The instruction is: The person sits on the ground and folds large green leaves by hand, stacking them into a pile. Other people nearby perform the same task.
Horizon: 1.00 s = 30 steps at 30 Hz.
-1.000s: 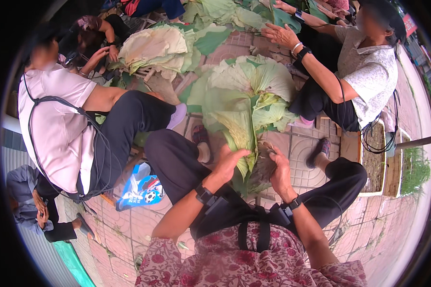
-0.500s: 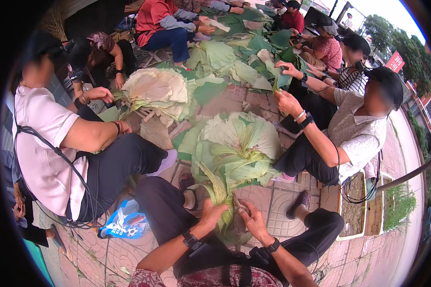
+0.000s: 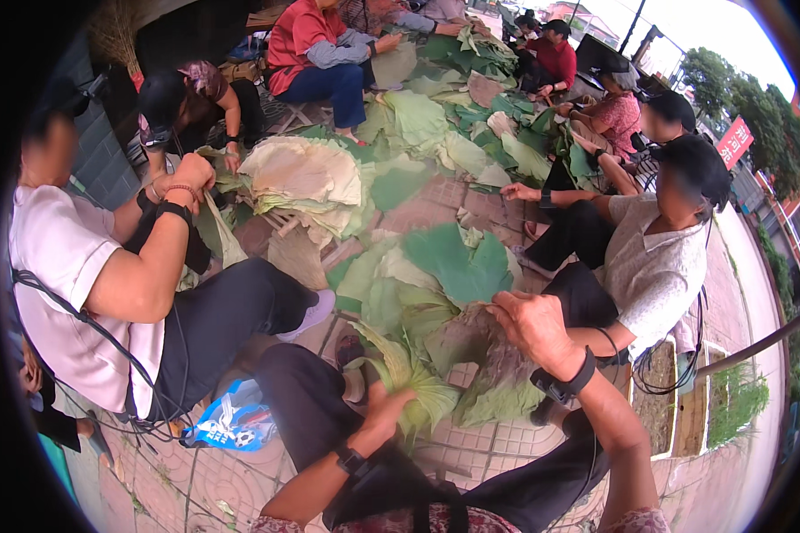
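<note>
My left hand point(image 3: 384, 413) is closed round a bunch of pale green lotus leaves point(image 3: 418, 382), gathered and pleated at the grip, in front of my knees. Raised to the right, my right hand point(image 3: 538, 330) pinches the edge of a large dull brown-green lotus leaf point(image 3: 500, 382), which hangs open below the fingers. Part of this leaf lies close beside the bunch; whether they are joined I cannot tell. Just beyond is a pile of leaves point(image 3: 378, 289), with a darker green leaf point(image 3: 462, 262) on top.
Co-workers sit on both sides, a person in a pale shirt point(image 3: 80, 258) at left and one in a patterned shirt point(image 3: 658, 253) at right. A stack of dried leaves point(image 3: 302, 173) stands beyond. A blue plastic bag point(image 3: 234, 417) lies by my left leg, planter boxes point(image 3: 684, 400) at right.
My right hand has risen up and right, spreading a leaf outward, while my left keeps the bunch. A darker leaf now lies on the pile. The left co-worker's hands are higher, the right one's lower.
</note>
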Each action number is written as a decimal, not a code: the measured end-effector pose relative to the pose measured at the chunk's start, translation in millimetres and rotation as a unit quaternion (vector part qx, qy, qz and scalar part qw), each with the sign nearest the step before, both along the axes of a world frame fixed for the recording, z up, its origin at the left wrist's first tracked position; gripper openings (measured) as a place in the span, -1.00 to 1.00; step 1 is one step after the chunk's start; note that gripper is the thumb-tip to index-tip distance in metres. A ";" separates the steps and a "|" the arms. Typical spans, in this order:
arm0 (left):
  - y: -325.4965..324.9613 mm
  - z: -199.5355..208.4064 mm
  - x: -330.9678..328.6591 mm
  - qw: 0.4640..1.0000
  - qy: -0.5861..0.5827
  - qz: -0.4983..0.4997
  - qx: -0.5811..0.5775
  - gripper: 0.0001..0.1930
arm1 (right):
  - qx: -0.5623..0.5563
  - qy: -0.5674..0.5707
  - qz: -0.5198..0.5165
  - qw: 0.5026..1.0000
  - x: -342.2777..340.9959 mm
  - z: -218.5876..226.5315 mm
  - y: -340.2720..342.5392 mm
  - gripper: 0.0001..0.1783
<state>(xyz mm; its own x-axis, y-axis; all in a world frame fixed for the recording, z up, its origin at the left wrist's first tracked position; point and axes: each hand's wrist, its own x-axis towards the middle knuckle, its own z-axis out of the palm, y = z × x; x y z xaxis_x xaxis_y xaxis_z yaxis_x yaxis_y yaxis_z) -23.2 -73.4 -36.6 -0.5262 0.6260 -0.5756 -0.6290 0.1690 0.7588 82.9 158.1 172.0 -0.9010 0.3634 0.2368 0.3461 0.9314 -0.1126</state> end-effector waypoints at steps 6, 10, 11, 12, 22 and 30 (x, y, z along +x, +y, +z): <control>0.4 27.2 -3.6 0.998 -0.020 -0.040 0.044 -0.74 | -0.166 0.048 -0.083 0.981 -13.9 32.0 44.9 -0.76; -0.6 28.8 -3.7 0.996 -0.024 -0.041 0.073 -0.75 | -0.268 0.000 -0.168 0.949 -29.9 35.7 82.8 -0.69; -1.4 30.9 -4.6 0.997 -0.026 -0.047 0.064 -0.75 | -0.247 -0.011 -0.180 0.952 -35.4 34.7 96.1 -0.68; -1.5 36.1 -7.1 0.997 -0.029 -0.054 0.055 -0.74 | -0.225 -0.022 -0.192 0.955 -40.4 31.1 110.5 -0.67; -8.4 26.9 -11.7 0.986 -0.003 -0.089 0.141 -0.67 | 0.000 0.218 -0.248 0.944 -82.6 44.0 207.9 -0.60; -8.7 27.0 -9.0 0.989 -0.031 -0.101 0.099 -0.70 | 0.059 0.053 0.022 0.997 -52.9 -96.4 100.8 -0.78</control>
